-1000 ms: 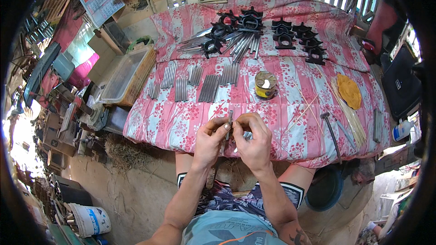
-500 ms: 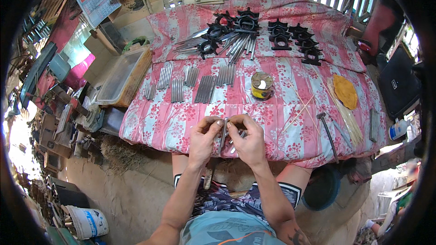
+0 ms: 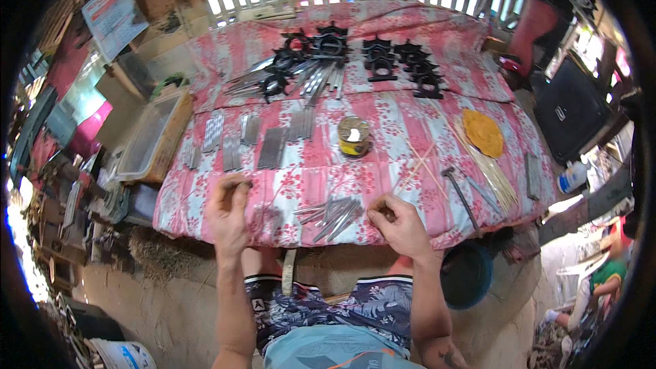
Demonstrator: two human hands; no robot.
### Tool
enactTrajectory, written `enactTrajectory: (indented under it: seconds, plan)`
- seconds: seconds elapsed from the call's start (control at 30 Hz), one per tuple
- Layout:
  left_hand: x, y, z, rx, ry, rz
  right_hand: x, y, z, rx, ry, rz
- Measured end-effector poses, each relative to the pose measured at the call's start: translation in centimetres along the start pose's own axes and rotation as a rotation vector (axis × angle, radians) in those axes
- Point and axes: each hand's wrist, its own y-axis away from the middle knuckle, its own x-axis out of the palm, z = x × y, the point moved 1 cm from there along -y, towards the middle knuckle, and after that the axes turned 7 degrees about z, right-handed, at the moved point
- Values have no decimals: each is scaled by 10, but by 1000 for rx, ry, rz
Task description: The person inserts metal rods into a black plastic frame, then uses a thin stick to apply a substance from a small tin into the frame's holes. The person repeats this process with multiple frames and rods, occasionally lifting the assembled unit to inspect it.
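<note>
My left hand (image 3: pixel 230 215) hovers over the table's near edge on the left, its fingers curled and thumb raised beside them. Right of the middle, my right hand (image 3: pixel 400 227) is also curled, thumb and fingertips bent together. No rod sticks out of either hand; what the curled fingers may hold is hidden. Between the hands lies a loose pile of thin metal rods (image 3: pixel 333 217), nearest my right hand. Beyond my left hand, sorted metal rods lie in rows, the largest a dark bundle (image 3: pixel 273 148). A small round tin (image 3: pixel 354 137) stands past the pile.
Black plastic brackets (image 3: pixel 331 41) and long metal strips (image 3: pixel 316 82) sit at the back. On the right are a hammer (image 3: pixel 462 198), thin sticks (image 3: pixel 495 181), a yellow cloth (image 3: pixel 483 132) and a grey bar (image 3: pixel 531 175). A plastic bin (image 3: pixel 154 138) stands left.
My hands have parted: the left went left, the right moved right. The metal rod held between them is no longer seen in them, and the pile below is uncovered. The view has shifted.
</note>
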Motion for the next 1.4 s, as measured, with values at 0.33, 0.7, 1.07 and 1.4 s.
enactTrajectory:
  seconds: [0.33,0.7,1.07,1.4]
  plan:
    - [34,54,-48,-83,191,264,-145,108,62,169,13,241]
    - [140,28,48,-405,156,298,-201,7,-45,160,535,21]
    - [168,18,54,-295,302,314,-82,-11,-47,-94,653,-355]
    - [95,23,11,-44,1003,203,-50,-11,-55,235,818,-464]
